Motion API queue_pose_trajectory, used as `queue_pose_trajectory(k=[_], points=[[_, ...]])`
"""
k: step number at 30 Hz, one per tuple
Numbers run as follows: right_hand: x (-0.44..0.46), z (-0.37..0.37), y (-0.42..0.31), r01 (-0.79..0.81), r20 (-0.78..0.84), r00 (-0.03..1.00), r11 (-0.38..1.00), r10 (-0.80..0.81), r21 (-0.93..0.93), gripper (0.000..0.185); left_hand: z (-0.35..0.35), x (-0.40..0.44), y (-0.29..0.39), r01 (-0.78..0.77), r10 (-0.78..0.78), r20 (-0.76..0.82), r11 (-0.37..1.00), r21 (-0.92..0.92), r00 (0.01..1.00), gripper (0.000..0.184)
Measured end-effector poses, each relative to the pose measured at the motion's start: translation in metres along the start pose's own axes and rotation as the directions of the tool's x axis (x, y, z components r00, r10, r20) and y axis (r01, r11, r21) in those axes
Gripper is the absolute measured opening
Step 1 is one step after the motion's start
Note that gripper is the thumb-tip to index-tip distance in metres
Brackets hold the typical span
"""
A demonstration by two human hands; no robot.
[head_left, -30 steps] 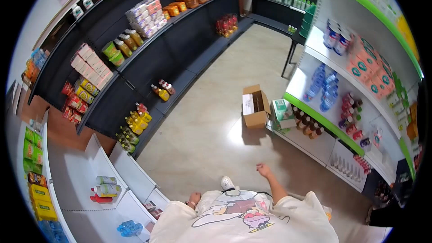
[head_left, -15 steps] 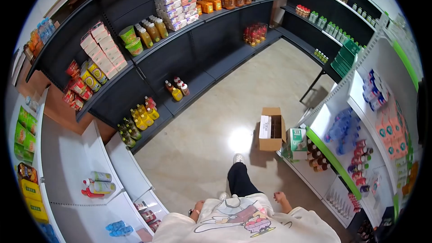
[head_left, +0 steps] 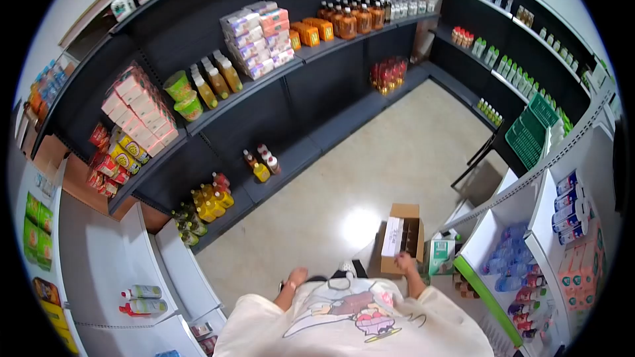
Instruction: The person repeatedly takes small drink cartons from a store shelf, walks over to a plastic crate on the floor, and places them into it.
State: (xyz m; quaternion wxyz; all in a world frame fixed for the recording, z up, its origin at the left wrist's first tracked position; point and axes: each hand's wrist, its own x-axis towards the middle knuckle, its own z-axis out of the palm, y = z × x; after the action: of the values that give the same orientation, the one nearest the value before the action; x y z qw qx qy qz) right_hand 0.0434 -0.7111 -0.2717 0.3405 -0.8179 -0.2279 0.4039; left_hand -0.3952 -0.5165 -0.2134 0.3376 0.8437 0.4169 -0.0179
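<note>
My right hand (head_left: 405, 264) is at the near edge of an open cardboard box (head_left: 390, 264) on the floor; its fingers are too small to read, and whether it touches the box cannot be told. My left hand (head_left: 296, 277) hangs in front of my shirt on the left, above the floor, near no object, its fingers unclear. Inside the box are dividers, with a white label on its left part. Just right of the box stands a green and white carton (head_left: 441, 256).
Dark shelves (head_left: 311, 133) with bottles, cups and tissue packs run along the left and back. White shelves (head_left: 537, 215) with water bottles stand at the right. Green crates (head_left: 532, 133) rest on a black table. More white shelving (head_left: 109, 271) is at the lower left.
The view has shifted as I moved forward, and the box is now close to my body. My right hand has come to the box's near edge. My left hand has moved slightly up and outward.
</note>
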Motion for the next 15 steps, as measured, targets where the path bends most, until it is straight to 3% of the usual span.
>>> queue_pose_trajectory(k=[1, 2, 3, 6, 7, 8, 10, 11, 12, 13, 14, 15], points=[[0.012, -0.006, -0.021, 0.086, -0.054, 0.994, 0.982, -0.097, -0.168, 0.021, -0.008, 0.023, 0.009, 0.059, -0.063, -0.022, 0.987, -0.150, 0.998, 0.021], [0.012, -0.015, -0.059, 0.056, -0.045, 0.997, 0.966, -0.069, -0.251, 0.026, -0.018, 0.052, 0.018, 0.109, -0.127, -0.044, 0.949, -0.295, 0.991, 0.021], [0.016, -0.010, -0.069, 0.054, -0.037, 0.997, 0.980, -0.062, -0.192, 0.027, -0.040, 0.071, 0.044, 0.305, -0.379, 0.051, 0.649, -0.697, 0.924, 0.024], [0.055, 0.003, -0.097, 0.049, 0.039, 0.998, 0.997, -0.047, -0.053, 0.030, -0.077, 0.118, 0.067, 0.230, -0.357, 0.023, 0.547, -0.805, 0.934, 0.028], [0.056, 0.014, -0.102, 0.165, 0.001, 0.986, 0.975, -0.167, -0.148, 0.030, -0.080, 0.129, 0.061, 0.220, -0.356, 0.018, 0.536, -0.815, 0.934, 0.027], [0.057, 0.020, -0.105, 0.066, 0.084, 0.995, 0.995, -0.060, -0.075, 0.028, -0.082, 0.134, 0.053, 0.217, -0.358, 0.018, 0.524, -0.823, 0.933, 0.027], [0.054, 0.037, -0.098, -0.017, 0.121, 0.992, 0.999, 0.023, -0.050, 0.024, -0.079, 0.146, 0.016, 0.371, -0.348, 0.172, 0.660, -0.653, 0.921, 0.022], [0.046, 0.038, -0.102, -0.063, 0.135, 0.987, 0.984, 0.086, -0.169, 0.023, -0.076, 0.148, -0.002, 0.268, -0.244, 0.110, 0.881, -0.389, 0.963, 0.021], [0.047, 0.036, -0.096, 0.077, 0.194, 0.981, 0.947, -0.016, -0.311, 0.023, -0.070, 0.145, -0.023, 0.125, -0.119, 0.084, 0.989, -0.075, 0.989, 0.020], [0.069, 0.037, -0.075, -0.149, 0.231, 0.949, 0.952, 0.214, -0.269, 0.022, -0.061, 0.146, -0.054, -0.146, 0.141, 0.037, 0.947, 0.286, 0.989, 0.022], [0.087, 0.033, -0.054, -0.189, 0.178, 0.949, 0.923, 0.259, -0.336, 0.023, -0.050, 0.149, -0.078, -0.052, 0.002, 0.141, 0.934, 0.354, 0.990, 0.023], [0.080, 0.015, -0.070, -0.205, 0.045, 0.974, 0.945, 0.224, -0.254, 0.025, -0.060, 0.147, -0.082, 0.007, -0.084, 0.220, 0.944, 0.330, 0.972, 0.023]])
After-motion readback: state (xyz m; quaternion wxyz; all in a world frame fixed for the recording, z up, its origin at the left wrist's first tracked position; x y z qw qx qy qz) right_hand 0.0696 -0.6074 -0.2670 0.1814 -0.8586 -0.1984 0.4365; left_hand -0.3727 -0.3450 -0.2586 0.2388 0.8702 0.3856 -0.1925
